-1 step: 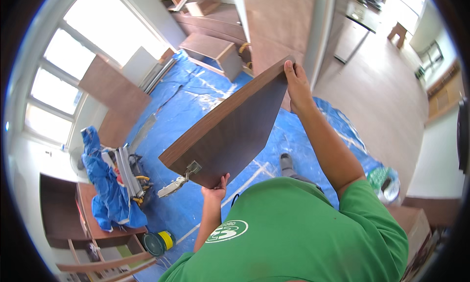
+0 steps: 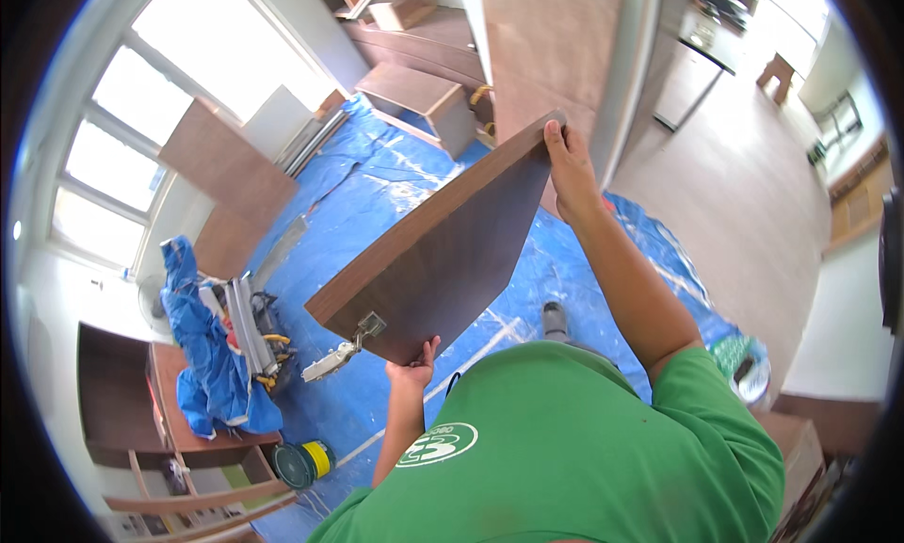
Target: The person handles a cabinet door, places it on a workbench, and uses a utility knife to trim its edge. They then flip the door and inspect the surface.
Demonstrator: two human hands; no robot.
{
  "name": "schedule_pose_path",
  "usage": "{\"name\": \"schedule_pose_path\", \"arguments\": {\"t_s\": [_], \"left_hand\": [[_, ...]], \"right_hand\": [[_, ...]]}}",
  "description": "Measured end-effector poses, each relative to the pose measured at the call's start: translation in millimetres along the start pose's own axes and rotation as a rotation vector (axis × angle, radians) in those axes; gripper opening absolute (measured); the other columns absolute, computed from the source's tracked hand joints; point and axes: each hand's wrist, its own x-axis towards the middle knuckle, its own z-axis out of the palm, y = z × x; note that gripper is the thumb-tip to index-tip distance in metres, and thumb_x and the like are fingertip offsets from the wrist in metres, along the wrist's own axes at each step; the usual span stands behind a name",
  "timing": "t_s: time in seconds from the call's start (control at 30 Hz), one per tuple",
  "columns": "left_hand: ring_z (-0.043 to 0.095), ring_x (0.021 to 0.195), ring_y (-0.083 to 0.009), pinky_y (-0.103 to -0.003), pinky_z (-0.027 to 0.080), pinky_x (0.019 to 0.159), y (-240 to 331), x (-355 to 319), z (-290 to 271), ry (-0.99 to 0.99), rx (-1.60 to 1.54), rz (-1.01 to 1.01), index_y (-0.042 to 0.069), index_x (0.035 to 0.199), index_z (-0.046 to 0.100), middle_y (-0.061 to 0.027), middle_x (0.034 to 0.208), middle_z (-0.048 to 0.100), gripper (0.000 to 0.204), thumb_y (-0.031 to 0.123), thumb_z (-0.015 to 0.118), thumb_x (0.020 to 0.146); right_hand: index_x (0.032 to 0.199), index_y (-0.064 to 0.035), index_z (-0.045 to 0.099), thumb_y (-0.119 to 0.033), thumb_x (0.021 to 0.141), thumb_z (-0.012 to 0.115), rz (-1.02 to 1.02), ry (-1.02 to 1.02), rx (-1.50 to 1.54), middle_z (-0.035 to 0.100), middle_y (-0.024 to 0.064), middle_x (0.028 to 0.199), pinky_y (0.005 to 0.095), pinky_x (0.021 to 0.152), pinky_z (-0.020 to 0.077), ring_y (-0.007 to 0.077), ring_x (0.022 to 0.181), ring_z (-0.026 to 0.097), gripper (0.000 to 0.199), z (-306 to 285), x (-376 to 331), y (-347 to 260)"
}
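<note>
A dark brown wooden cabinet door [image 2: 452, 251] is held tilted in front of me, its far right corner raised. My right hand [image 2: 571, 166] grips that upper corner, thumb on the edge and fingers wrapped behind. Under the lower edge, my left hand [image 2: 414, 366] supports the door, its fingertips curling up onto the face. Close to the left hand, a metal cabinet hinge [image 2: 339, 355] is fixed near the door's lower left corner, and its arm sticks out past the edge. Some fingers of both hands are hidden by the door.
Blue tarpaulin [image 2: 377, 223] covers the floor. At left lie bundled blue sheeting [image 2: 217, 392], a dark green bucket with a yellow label [image 2: 303, 464] and a low cabinet [image 2: 118, 383]. Loose panels [image 2: 226, 157] lean by the windows. A wooden box [image 2: 414, 96] stands ahead; a table [image 2: 702, 53] is beyond.
The room has shifted slightly in view as I turn a little. Both hands keep the same grip on the door.
</note>
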Motion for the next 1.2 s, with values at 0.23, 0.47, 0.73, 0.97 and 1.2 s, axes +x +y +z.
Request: {"name": "schedule_pose_path", "arguments": {"t_s": [0.23,0.47,0.73,0.97,1.2], "left_hand": [[0.055,0.118,-0.0522,-0.039,0.064,0.077,35.6,14.3,31.2,-0.02,-0.2,0.185,-0.007,0.125,0.059,-0.0286,0.128,0.058,0.062,0.046,0.049,0.095],[0.061,0.108,-0.0481,-0.038,0.064,0.074,96.8,66.2,59.6,-0.017,-0.227,0.164,0.007,0.123,0.065,-0.0173,0.121,0.066,0.058,0.053,0.045,0.095],[0.069,0.088,-0.0354,-0.034,0.063,0.067,211.6,148.1,117.0,-0.077,-0.117,0.258,0.015,0.126,0.062,-0.0103,0.122,0.066,0.056,0.057,0.045,0.094],[0.064,0.102,-0.037,-0.047,0.051,0.096,352.5,225.1,179.7,-0.061,-0.059,0.284,0.001,0.114,0.061,-0.017,0.115,0.067,0.048,0.039,0.043,0.09],[0.064,0.097,-0.0391,-0.05,0.051,0.09,455.3,281.3,345.0,-0.216,0.198,0.256,0.0,0.104,0.062,-0.0185,0.108,0.068,0.041,0.031,0.044,0.084]], "right_hand": [[0.115,-0.001,0.058,-0.05,0.1,0.057,0.022,-0.245,0.093,0.056,0.004,0.1,0.0284,0.084,0.0406,0.0129,0.094,0.047,0.051,98.1,98.7,33.9],[0.143,0.0079,0.041,-0.054,0.099,0.056,0.111,-0.404,0.051,0.05,0.0214,0.139,0.0343,0.107,0.0356,0.0256,0.127,0.047,0.077,209.2,162.9,85.7],[0.138,-0.0069,0.048,-0.048,0.102,0.051,0.236,-0.483,0.07,0.056,0.0072,0.13,0.0375,0.103,0.0384,0.0182,0.123,0.05,0.054,337.1,211.5,159.0],[0.142,-0.0169,0.045,-0.044,0.103,0.05,0.398,-0.355,0.269,0.053,0.0016,0.14,0.0445,0.105,0.0376,0.0174,0.126,0.049,0.047,376.4,277.9,184.8],[0.145,-0.0153,0.04,-0.041,0.104,0.05,0.341,-0.237,0.34,0.052,0.0033,0.141,0.0459,0.107,0.0357,0.0177,0.13,0.047,0.049,422.4,371.6,187.8]]}}
